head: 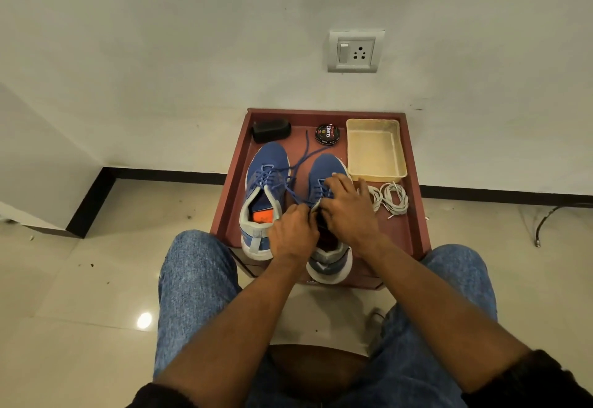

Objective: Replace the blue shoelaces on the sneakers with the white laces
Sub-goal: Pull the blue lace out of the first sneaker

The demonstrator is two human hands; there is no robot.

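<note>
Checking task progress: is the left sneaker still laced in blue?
Yes. Blue lace still criss-crosses the left sneaker; white laces lie coiled aside.

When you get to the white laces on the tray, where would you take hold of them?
Probably pinch the white laces at the middle of a coil, coming from above: they lie flat in loose coils on the tray, to the right of the right hand, with nothing on top.

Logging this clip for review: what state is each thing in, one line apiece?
Left blue mesh sneaker: laced in blue, untouched.
Right blue mesh sneaker: blue lace loosened, ends trailing.
Left hand: grip on the right sneaker's blue lace.
Right hand: fingers on the right sneaker's eyelets.
White coiled laces: bundled, unused.
Cream plastic tray: empty.
Round black polish tin: lid on.
</note>
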